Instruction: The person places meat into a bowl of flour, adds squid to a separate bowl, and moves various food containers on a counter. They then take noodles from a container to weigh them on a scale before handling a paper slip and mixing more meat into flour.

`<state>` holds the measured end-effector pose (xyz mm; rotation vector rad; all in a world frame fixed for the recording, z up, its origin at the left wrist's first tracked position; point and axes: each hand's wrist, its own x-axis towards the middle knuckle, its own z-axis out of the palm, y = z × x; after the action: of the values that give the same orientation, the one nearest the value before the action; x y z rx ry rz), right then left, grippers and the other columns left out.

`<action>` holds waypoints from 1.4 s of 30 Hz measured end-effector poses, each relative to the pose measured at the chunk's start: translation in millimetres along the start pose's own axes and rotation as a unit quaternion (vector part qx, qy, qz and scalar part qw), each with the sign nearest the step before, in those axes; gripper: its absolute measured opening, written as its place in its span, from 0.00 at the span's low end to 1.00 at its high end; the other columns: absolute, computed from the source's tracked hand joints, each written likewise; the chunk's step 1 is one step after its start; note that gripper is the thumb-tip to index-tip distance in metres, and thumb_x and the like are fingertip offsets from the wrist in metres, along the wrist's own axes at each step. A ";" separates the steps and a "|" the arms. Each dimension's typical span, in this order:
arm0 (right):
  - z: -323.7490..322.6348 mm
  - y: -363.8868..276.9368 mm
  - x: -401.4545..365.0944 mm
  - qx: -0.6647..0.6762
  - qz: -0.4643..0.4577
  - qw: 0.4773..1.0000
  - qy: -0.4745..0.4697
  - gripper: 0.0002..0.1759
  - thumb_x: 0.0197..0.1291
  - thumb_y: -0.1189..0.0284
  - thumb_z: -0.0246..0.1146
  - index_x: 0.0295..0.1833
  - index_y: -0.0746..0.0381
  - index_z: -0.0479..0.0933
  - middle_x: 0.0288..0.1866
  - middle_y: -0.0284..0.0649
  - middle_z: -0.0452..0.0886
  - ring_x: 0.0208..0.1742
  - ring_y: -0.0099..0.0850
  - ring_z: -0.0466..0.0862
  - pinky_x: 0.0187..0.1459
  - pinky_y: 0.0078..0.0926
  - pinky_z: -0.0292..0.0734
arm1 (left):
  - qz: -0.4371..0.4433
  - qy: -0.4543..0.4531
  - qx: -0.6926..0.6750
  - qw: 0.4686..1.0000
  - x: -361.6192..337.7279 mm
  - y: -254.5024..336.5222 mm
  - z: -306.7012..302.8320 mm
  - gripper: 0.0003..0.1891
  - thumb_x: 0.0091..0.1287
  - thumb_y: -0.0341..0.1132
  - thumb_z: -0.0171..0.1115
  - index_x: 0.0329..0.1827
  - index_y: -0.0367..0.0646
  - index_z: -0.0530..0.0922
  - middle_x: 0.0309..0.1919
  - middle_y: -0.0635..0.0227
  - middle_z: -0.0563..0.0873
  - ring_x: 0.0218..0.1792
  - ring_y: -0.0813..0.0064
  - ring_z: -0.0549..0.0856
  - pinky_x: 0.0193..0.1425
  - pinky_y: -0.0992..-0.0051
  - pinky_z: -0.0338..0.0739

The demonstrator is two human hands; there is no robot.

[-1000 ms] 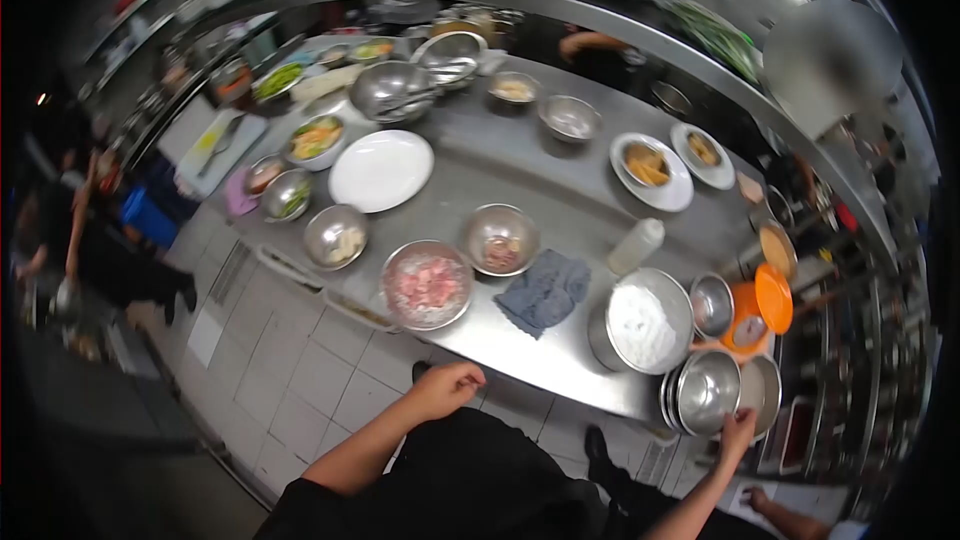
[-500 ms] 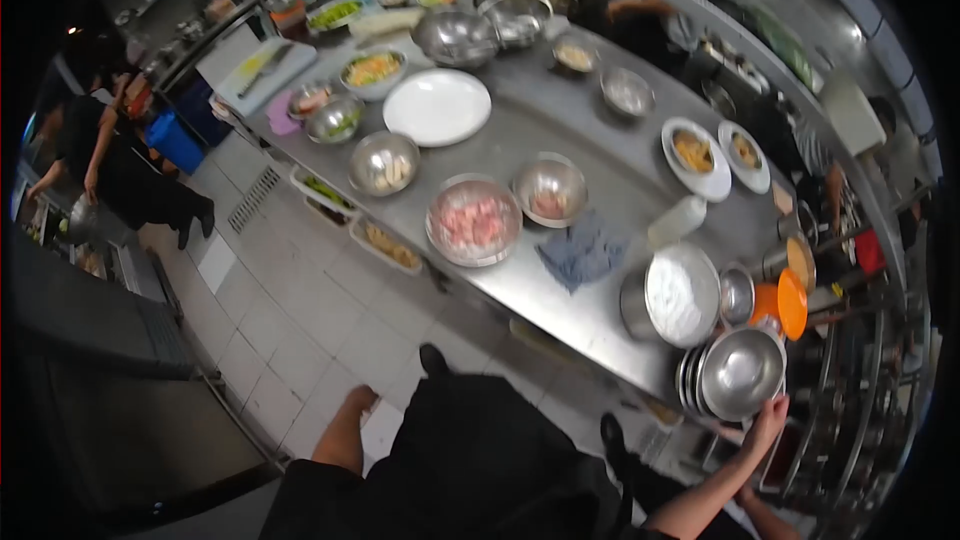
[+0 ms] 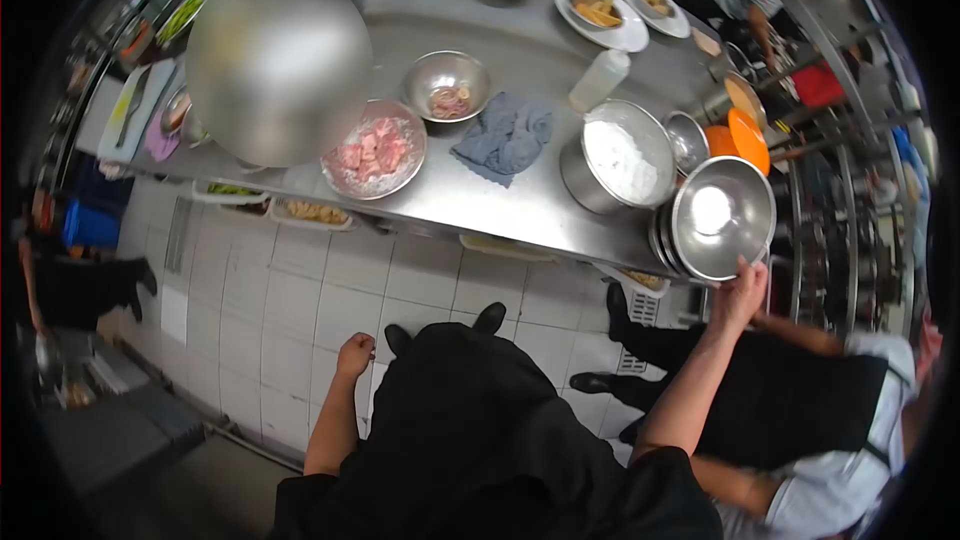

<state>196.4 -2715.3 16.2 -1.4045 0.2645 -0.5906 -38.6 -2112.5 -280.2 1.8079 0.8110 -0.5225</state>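
My right hand (image 3: pixel 742 295) grips the near rim of a metal mixing bowl (image 3: pixel 725 220), the top one of a nested stack at the table's right end. Left of that stack stands a deep metal pot (image 3: pixel 578 172) with white powder (image 3: pixel 622 160) in it. A small metal bowl (image 3: pixel 687 138) and an orange container (image 3: pixel 748 140) sit just behind the stack. My left hand (image 3: pixel 357 353) hangs over the floor beside my black apron (image 3: pixel 460 410), its fingers loosely curled with nothing seen in them.
Along the steel table (image 3: pixel 480 202) are a bowl of raw meat (image 3: pixel 375 155), a smaller bowl (image 3: pixel 447 86), a blue cloth (image 3: pixel 508 135), a squeeze bottle (image 3: pixel 600 80) and plated food (image 3: pixel 600 18). A co-worker (image 3: pixel 800 390) stands close at my right. A large blur hides the table's left part.
My view has turned, so the table sits higher and the co-worker at right shows more. My right hand stays at the bowl's rim. The left hand still hangs low.
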 end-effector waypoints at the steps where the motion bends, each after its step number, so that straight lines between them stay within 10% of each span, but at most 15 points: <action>1: 21.2 -6.7 -17.0 0.033 -0.011 0.999 0.030 0.09 0.55 0.80 0.61 0.35 0.57 0.67 0.31 0.31 0.75 0.27 0.18 0.74 0.28 0.14 0.72 | 0.010 -0.014 0.008 1.000 7.6 6.1 -6.3 0.10 0.62 0.34 0.54 0.40 0.36 0.78 0.26 0.65 0.82 0.26 0.74 0.84 0.32 0.78 0.78; 13: 26.5 11.0 -38.2 0.053 0.062 0.975 0.208 0.06 0.51 0.80 0.59 0.30 0.60 0.68 0.22 0.33 0.70 0.20 0.24 0.71 0.23 0.25 0.74 | -0.089 -0.053 0.123 0.987 78.7 -72.8 -84.7 0.14 0.63 0.42 0.56 0.40 0.39 0.75 0.23 0.67 0.81 0.18 0.72 0.81 0.20 0.74 0.74; 18: 61.1 0.9 -106.2 0.008 0.092 0.994 0.054 0.09 0.51 0.81 0.57 0.30 0.56 0.65 0.19 0.27 0.67 0.16 0.16 0.66 0.19 0.18 0.70 | 0.071 -0.076 -0.004 0.995 60.3 -20.0 -52.5 0.17 0.67 0.48 0.55 0.44 0.41 0.75 0.32 0.67 0.82 0.27 0.77 0.81 0.24 0.79 0.72; 24: 67.0 97.0 -226.0 -0.169 0.234 0.911 -0.293 0.13 0.50 0.80 0.61 0.29 0.53 0.64 0.26 0.22 0.66 0.27 0.14 0.65 0.29 0.15 0.63 | 0.154 -0.405 -0.225 0.873 -42.7 157.9 40.3 0.33 0.68 0.53 0.52 0.70 0.45 0.57 0.62 0.61 0.70 0.60 0.66 0.71 0.53 0.62 0.75; 29: 84.3 131.9 -221.4 -0.058 0.448 0.838 -0.307 0.11 0.52 0.72 0.66 0.38 0.61 0.72 0.30 0.34 0.75 0.33 0.25 0.76 0.36 0.23 0.73 | 0.121 -0.274 -0.303 0.905 -32.1 142.0 110.0 0.24 0.64 0.31 0.55 0.64 0.36 0.65 0.55 0.59 0.76 0.54 0.70 0.75 0.59 0.72 0.70; 30: 75.7 152.6 -201.8 -0.054 0.439 0.833 -0.331 0.11 0.52 0.72 0.66 0.38 0.61 0.72 0.30 0.34 0.75 0.33 0.25 0.76 0.36 0.23 0.73 | 0.149 -0.224 -0.289 0.919 -4.5 104.7 138.8 0.25 0.64 0.29 0.54 0.65 0.35 0.64 0.55 0.59 0.76 0.55 0.70 0.75 0.60 0.72 0.70; 31: 58.1 187.2 -170.1 -0.256 0.213 0.870 -0.363 0.14 0.52 0.69 0.66 0.42 0.64 0.73 0.33 0.39 0.77 0.36 0.33 0.78 0.41 0.28 0.74 | 0.092 -0.195 -0.285 0.934 -19.7 113.5 135.1 0.25 0.63 0.29 0.53 0.65 0.35 0.64 0.55 0.59 0.76 0.55 0.70 0.76 0.60 0.72 0.69; 33: 12.9 258.7 -99.0 -0.594 -0.164 0.731 -0.293 0.23 0.53 0.64 0.65 0.49 0.68 0.74 0.45 0.51 0.79 0.45 0.50 0.79 0.49 0.42 0.74 | 0.040 -0.172 -0.346 0.922 0.2 61.2 170.2 0.25 0.62 0.29 0.54 0.64 0.36 0.65 0.53 0.59 0.77 0.53 0.70 0.77 0.58 0.72 0.71; 36: -19.2 336.3 -10.6 -0.541 -0.281 0.749 -0.260 0.20 0.56 0.63 0.62 0.49 0.66 0.76 0.51 0.48 0.79 0.52 0.47 0.77 0.52 0.36 0.72 | -0.005 -0.073 -0.390 0.918 -11.8 21.7 232.6 0.26 0.62 0.31 0.55 0.65 0.36 0.64 0.52 0.57 0.78 0.51 0.69 0.78 0.54 0.72 0.72; 42: -47.5 384.8 49.2 -0.630 -0.206 0.690 -0.292 0.21 0.56 0.63 0.62 0.50 0.66 0.76 0.52 0.47 0.78 0.53 0.46 0.77 0.53 0.35 0.72 | -0.071 0.015 -0.515 0.854 -75.5 22.0 324.6 0.28 0.62 0.32 0.58 0.65 0.36 0.63 0.53 0.57 0.77 0.52 0.67 0.78 0.58 0.71 0.71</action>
<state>301.6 -2761.2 -357.4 -2.9736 -0.2694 -0.2123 -66.0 -2441.1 -333.6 0.7590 0.9874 -0.0792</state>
